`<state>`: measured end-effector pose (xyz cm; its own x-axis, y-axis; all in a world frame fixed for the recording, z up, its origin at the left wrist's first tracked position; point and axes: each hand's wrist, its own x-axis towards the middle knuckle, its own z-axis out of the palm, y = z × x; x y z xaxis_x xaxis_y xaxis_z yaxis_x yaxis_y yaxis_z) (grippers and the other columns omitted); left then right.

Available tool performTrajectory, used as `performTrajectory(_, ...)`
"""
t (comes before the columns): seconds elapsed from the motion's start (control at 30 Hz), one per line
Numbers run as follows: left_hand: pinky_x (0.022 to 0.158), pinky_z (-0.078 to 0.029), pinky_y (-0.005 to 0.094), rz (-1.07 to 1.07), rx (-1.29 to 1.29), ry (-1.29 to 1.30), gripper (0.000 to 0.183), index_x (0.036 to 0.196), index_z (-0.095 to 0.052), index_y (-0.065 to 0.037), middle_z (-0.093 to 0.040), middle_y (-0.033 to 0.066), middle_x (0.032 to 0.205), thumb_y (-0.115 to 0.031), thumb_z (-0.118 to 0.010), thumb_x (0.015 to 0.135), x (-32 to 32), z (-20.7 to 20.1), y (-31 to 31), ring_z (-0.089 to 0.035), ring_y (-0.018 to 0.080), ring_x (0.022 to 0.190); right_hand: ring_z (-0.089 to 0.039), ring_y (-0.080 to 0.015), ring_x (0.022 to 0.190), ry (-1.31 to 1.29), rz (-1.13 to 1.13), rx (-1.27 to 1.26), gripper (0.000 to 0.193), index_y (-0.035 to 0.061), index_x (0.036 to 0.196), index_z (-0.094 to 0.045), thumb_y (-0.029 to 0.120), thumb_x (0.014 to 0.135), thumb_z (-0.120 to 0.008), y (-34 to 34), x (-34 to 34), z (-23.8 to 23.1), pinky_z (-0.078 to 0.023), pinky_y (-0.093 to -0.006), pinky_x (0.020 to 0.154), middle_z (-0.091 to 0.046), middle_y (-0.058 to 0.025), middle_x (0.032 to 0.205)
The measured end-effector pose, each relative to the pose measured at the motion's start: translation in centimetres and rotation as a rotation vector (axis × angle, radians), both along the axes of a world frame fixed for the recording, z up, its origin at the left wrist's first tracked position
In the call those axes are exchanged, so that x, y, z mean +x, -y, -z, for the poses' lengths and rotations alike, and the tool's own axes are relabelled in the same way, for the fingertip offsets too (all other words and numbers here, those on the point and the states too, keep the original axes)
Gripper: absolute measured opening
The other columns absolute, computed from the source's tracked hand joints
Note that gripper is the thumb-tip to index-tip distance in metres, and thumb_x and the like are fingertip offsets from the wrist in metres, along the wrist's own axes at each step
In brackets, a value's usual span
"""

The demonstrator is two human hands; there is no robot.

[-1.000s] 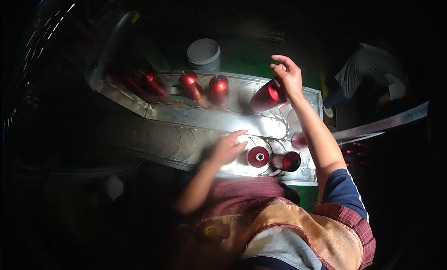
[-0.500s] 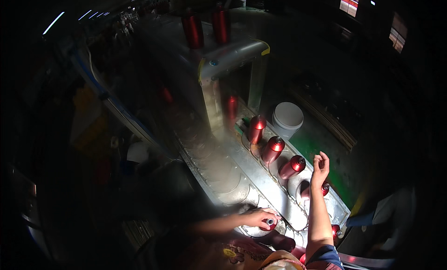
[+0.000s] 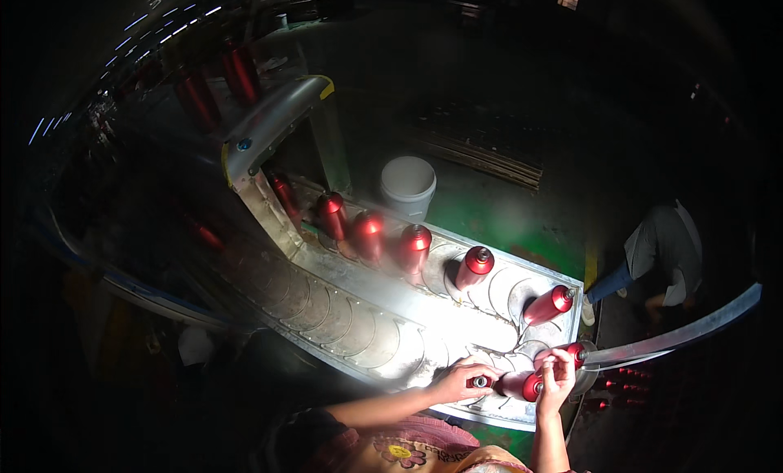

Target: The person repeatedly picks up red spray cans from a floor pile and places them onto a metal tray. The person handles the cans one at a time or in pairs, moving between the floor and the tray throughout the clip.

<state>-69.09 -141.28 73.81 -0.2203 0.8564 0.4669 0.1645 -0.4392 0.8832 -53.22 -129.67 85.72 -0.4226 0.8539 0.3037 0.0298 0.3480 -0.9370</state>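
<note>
Red and shiny, one bottle (image 3: pixel 479 382) is on the near side of the metal track (image 3: pixel 375 338), and the left hand (image 3: pixel 455 383) has its fingers wrapped round the top. The right hand (image 3: pixel 556 377) is by the next bottle (image 3: pixel 531 387) (I can't tell if its bent fingers grip). A bump could make the two knock and tip. The held one's mouth points up, and its long way runs up and down.

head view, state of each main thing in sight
Left hand, fingers around a red cylindrical metal bottle
Right hand, fingers bent beside another red bottle, contact unclear
Far-side red bottles, standing upright
White round plastic bucket, upright, lidless
Silver metal conveyor, running or stopped unclear
</note>
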Motion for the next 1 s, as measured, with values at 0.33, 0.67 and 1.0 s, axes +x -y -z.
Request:
performTrajectory(0.33,0.067,-0.048,0.0276,0.469,-0.097,0.131,0.013,0.093,-0.068,-0.005,-0.066,0.0038,0.079,-0.017,-0.07,0.087,0.4,-4.5,6.2,-0.06,0.0108,0.071,-0.049,-0.0024,0.072,0.33,-0.135,-0.452,0.023,0.0029,0.114,-0.057,0.007,0.092,-0.061,14.4,0.5,-0.3,-0.039,-0.0173,0.063,-0.055,0.0047,0.083)
performTrajectory(0.67,0.076,-0.044,0.0247,0.887,-0.487,0.326,0.014,0.088,-0.063,-0.004,-0.062,0.0008,0.09,-0.018,-0.06,0.088,18.5,-9.3,10.7,-0.055,0.0085,0.082,-0.043,-0.0034,0.066,0.011,0.026,-0.298,0.026,0.0025,0.112,-0.058,0.007,0.087,-0.058,21.8,19.3,-2.4,-0.039,-0.0215,0.059,-0.046,0.0054,0.072)
performTrajectory(1.0,0.075,-0.045,0.0232,1.175,-0.622,0.126,0.006,0.097,-0.062,-0.005,-0.062,-0.0009,0.092,-0.008,-0.06,0.092,42.5,-18.1,0.1,-0.055,0.0078,0.083,-0.048,-0.0025,0.072,-0.266,0.452,-0.365,0.025,0.0036,0.116,-0.056,0.0,0.091,-0.059,18.1,42.6,-8.3,-0.04,-0.018,0.063,-0.049,0.0044,0.082)
